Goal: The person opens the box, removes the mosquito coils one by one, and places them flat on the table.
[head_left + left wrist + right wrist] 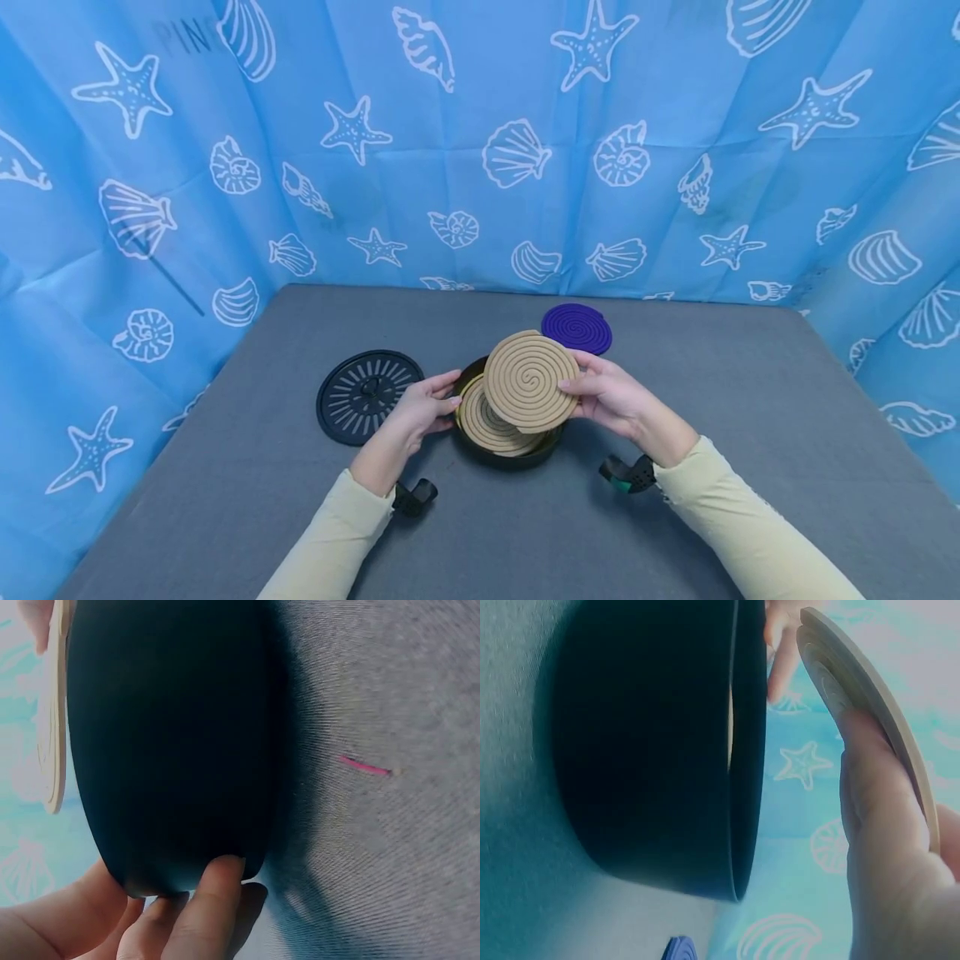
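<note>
My right hand (618, 402) pinches a beige mosquito coil (528, 375) by its right edge, tilted above a round black tin (510, 461). A similar beige coil (480, 423) lies inside the tin, with a yellow edge showing beneath it. The left hand (416, 410) grips the tin's left side. In the left wrist view, the thumb is at the rim and the fingers (206, 915) press the outer wall. From the right wrist, the held coil (900, 731) stands apart from the tin's rim (739, 855), between thumb and fingers. The tin's bottom layers are hidden.
A black slotted lid (369, 398) lies flat on the grey cloth-covered table (480, 542), left of the tin. Behind and right of the tin lies a purple coil (576, 327). A blue shell-patterned curtain (465, 192) hangs behind the table. A small pink thread (365, 766) lies on the cloth.
</note>
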Demonstrator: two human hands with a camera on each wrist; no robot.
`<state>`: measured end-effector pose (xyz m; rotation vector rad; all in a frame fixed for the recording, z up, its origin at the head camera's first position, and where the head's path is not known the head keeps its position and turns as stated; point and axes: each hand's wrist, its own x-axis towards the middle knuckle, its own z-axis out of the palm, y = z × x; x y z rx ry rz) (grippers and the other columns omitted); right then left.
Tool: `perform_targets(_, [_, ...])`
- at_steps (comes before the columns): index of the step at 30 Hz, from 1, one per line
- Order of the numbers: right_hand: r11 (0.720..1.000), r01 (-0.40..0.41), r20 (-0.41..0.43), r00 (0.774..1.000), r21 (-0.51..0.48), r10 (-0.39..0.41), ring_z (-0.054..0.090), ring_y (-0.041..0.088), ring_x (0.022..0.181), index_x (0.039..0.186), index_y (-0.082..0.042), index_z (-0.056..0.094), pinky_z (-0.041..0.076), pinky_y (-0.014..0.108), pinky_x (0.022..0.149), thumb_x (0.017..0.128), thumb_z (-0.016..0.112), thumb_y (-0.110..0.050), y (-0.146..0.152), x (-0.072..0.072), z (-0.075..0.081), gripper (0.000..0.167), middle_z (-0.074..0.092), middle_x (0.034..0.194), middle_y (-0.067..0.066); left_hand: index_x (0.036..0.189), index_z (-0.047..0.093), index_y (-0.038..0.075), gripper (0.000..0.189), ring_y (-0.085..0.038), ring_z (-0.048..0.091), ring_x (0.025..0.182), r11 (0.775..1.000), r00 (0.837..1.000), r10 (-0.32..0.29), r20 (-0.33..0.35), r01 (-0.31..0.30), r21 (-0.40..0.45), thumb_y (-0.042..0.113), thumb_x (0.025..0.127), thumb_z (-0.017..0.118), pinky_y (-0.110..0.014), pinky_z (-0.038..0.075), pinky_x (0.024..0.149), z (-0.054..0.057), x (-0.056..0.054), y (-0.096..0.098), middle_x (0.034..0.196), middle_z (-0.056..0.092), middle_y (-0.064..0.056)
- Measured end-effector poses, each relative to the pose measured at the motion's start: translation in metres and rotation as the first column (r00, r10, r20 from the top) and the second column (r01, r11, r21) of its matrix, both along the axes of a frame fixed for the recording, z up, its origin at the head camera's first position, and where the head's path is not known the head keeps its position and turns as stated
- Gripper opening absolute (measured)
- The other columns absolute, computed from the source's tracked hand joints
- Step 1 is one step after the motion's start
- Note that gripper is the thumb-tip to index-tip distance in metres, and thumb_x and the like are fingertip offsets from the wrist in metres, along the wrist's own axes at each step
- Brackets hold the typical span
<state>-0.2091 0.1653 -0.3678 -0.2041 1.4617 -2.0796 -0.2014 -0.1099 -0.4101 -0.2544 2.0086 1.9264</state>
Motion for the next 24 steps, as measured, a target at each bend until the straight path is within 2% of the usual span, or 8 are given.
perform_targets(6, [0.999, 0.034, -0.011, 0.999, -0.019, -0.034, 0.065, 0.022, 0.105, 0.154, 0.000, -0.001, 0.053, 0.043, 0.090, 0.096, 0.039, 0.013, 0.012, -0.001, 0.004, 0.072, 0.046, 0.137, 0.023, 0.147, 0.044, 0.011, 0.050, -0.032, 0.036, 0.138, 1.000, 1.000, -0.030, 0.002, 0.030, 0.010, 0.000, 0.099, 0.050, -0.052, 0.040, 0.104, 0.003, -0.004, -0.001, 0.153, 0.035, -0.015])
perform_targets(16, [0.996, 0.083, 0.002, 0.997, -0.035, -0.083, 0.063, 0.020, 0.107, 0.154, 0.000, -0.002, 0.052, 0.042, 0.092, 0.097, 0.040, 0.012, 0.033, -0.003, 0.008, 0.072, 0.050, 0.131, 0.015, 0.146, 0.045, 0.009, 0.045, -0.032, 0.038, 0.137, 0.999, 0.999, -0.050, 0.014, 0.050, 0.010, 0.005, 0.101, 0.048, -0.051, 0.039, 0.105, 0.003, -0.011, 0.000, 0.151, 0.038, -0.014])
perform_targets(24, [0.991, 0.108, -0.015, 0.994, -0.081, -0.110, 0.064, 0.019, 0.105, 0.154, -0.001, -0.007, 0.055, 0.039, 0.087, 0.098, 0.040, 0.010, 0.050, -0.004, 0.013, 0.074, 0.062, 0.115, 0.003, 0.146, 0.045, 0.009, 0.045, -0.032, 0.038, 0.136, 0.998, 0.998, -0.064, 0.011, 0.064, 0.017, 0.004, 0.101, 0.047, -0.051, 0.038, 0.106, 0.003, -0.012, 0.000, 0.150, 0.040, -0.015])
